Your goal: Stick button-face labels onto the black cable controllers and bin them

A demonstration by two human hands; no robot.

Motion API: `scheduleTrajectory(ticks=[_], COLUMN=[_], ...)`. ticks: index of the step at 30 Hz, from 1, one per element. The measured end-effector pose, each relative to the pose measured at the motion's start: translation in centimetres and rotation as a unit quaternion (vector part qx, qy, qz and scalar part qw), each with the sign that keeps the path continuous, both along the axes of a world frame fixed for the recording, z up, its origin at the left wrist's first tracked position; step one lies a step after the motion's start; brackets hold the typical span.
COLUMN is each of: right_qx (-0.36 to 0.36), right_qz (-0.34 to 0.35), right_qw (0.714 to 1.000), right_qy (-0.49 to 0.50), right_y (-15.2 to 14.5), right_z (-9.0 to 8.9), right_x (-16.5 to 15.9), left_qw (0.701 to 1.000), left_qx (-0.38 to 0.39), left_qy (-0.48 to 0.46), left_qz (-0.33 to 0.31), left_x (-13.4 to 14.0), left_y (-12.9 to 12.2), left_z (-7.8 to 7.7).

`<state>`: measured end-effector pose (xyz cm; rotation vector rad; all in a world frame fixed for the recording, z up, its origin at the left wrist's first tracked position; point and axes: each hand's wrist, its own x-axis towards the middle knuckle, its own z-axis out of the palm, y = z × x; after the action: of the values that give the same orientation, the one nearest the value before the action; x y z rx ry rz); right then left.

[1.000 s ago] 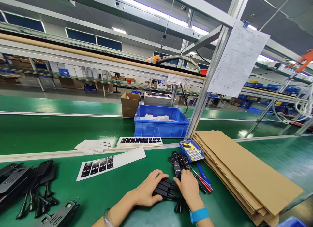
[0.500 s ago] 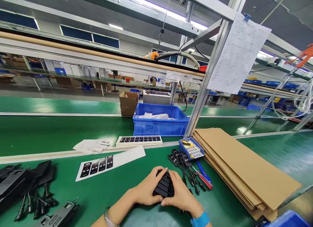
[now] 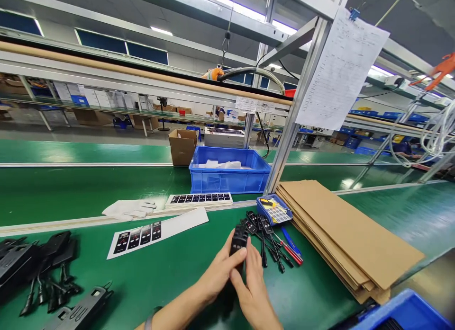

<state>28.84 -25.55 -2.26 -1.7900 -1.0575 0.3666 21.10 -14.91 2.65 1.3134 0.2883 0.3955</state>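
Note:
Between both hands, over the green work surface, is a black plastic device housing (image 3: 239,239), turned up on its narrow side. My left hand (image 3: 218,269) grips it from the left, the thumb pressed across its near face. My right hand (image 3: 253,285) closes on its right side, with the fingers partly hiding the lower part. Just beyond lie several small black controllers (image 3: 263,224) with cables. A red-handled screwdriver (image 3: 294,256) and a blue tool (image 3: 291,242) rest beside them. To the left is a strip of black labels (image 3: 181,221).
Black devices with cables (image 3: 53,254) and a single housing (image 3: 80,310) lie at left. A white glove (image 3: 126,209), label sheets (image 3: 199,202), a blue bin (image 3: 229,182) and a small blue tray (image 3: 265,210) line the back. Stacked cardboard (image 3: 350,230) sits at right, by a metal post (image 3: 293,126).
The housing has turned from showing its ribbed broad face to standing narrow side up. Both hands have shifted their grip around it, and the camera view has moved slightly.

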Motion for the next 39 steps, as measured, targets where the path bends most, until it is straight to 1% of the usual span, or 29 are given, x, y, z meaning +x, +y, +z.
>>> scheduleTrajectory(ticks=[1,2,3,4,5,6,7,8,9,10,11,13,16,17,18,21,23,24,26,28,30,31,34,36,38,39], right_qx=[-0.003,-0.002,0.005,0.018,0.039,0.066,0.096,0.124,0.15,0.171,0.185,0.19,0.158,0.14,0.123,0.097,0.086,0.068,-0.012,-0.119,-0.193,-0.211,-0.21,-0.195,-0.175,-0.163], right_qz=[0.03,0.053,0.062,0.054,0.03,-0.001,-0.033,-0.055,-0.069,-0.077,-0.084,-0.104,-0.14,-0.148,-0.154,-0.147,-0.104,-0.071,0.004,0.055,0.053,0.042,0.014,-0.004,-0.045,-0.075], right_qw=[0.999,0.998,0.996,0.993,0.987,0.976,0.962,0.946,0.933,0.924,0.922,0.93,0.948,0.952,0.956,0.962,0.972,0.981,0.996,0.991,0.975,0.969,0.967,0.972,0.978,0.98], right_qy=[0.011,0.031,0.062,0.105,0.155,0.207,0.255,0.293,0.32,0.332,0.331,0.298,0.239,0.227,0.218,0.208,0.191,0.168,0.088,-0.014,-0.097,-0.123,-0.143,-0.128,-0.104,-0.088], right_y=[-0.7,-1.4,-2.1,-2.7,-3.3,-3.6,-3.8,-3.9,-3.8,-3.5,-3.1,-2.0,-0.2,0.3,0.7,0.8,0.3,0.0,-0.4,-0.4,0.0,0.1,-0.8,-2.9,-6.6,-8.9], right_z=[-0.1,-0.2,-0.3,-0.5,-0.7,-0.9,-1.1,-1.2,-1.2,-1.3,-1.4,-1.7,-2.5,-2.8,-3.1,-3.4,-3.1,-2.9,-2.2,-1.3,-0.6,-0.3,0.3,0.7,1.1,1.4], right_x=[0.2,0.6,1.2,1.9,2.6,3.3,3.8,4.1,4.2,4.1,3.8,2.9,1.1,0.5,0.0,-0.7,-0.4,-0.2,0.2,0.2,-0.2,-0.5,-1.0,-0.6,0.5,1.2], left_qw=[0.998,0.988,0.967,0.935,0.897,0.859,0.829,0.809,0.8,0.804,0.817,0.862,0.946,0.965,0.976,0.992,0.998,0.999,0.998,0.997,0.995,0.995,0.997,0.999,0.992,0.981], left_qx=[0.061,0.146,0.24,0.335,0.419,0.482,0.522,0.541,0.544,0.535,0.515,0.454,0.298,0.247,0.206,0.121,0.061,0.03,-0.016,-0.048,-0.065,-0.066,-0.042,0.013,0.119,0.186], left_qy=[0.024,0.052,0.079,0.101,0.117,0.128,0.135,0.137,0.136,0.133,0.127,0.107,0.064,0.048,0.032,0.0,-0.01,-0.01,-0.005,0.004,0.016,0.022,0.03,0.012,-0.016,-0.019], left_qz=[-0.007,-0.017,-0.031,-0.051,-0.081,-0.115,-0.151,-0.186,-0.212,-0.225,-0.226,-0.199,-0.109,-0.079,-0.056,-0.017,0.01,0.025,0.052,0.067,0.075,0.076,0.062,0.047,0.042,0.048], left_x=[0.0,-0.1,-0.1,-0.2,-0.2,-0.3,-0.4,-0.4,-0.6,-0.7,-0.8,-1.0,-1.0,-0.9,-0.8,-0.4,-0.3,-0.2,-0.1,0.0,0.2,0.3,0.5,0.4,0.2,0.2], left_y=[0.4,1.0,1.6,2.1,2.5,2.7,2.8,2.9,2.8,2.8,2.8,2.6,1.6,1.2,0.7,-0.3,-0.6,-0.6,-0.7,-0.9,-1.3,-1.5,-2.3,-2.6,-2.5,-2.2], left_z=[0.7,1.2,1.3,1.1,0.6,-0.2,-1.0,-1.9,-2.7,-3.4,-3.9,-4.6,-5.5,-5.8,-6.1,-6.9,-7.1,-7.0,-6.6,-6.2,-6.0,-6.0,-6.1,-6.0,-5.7,-5.6])
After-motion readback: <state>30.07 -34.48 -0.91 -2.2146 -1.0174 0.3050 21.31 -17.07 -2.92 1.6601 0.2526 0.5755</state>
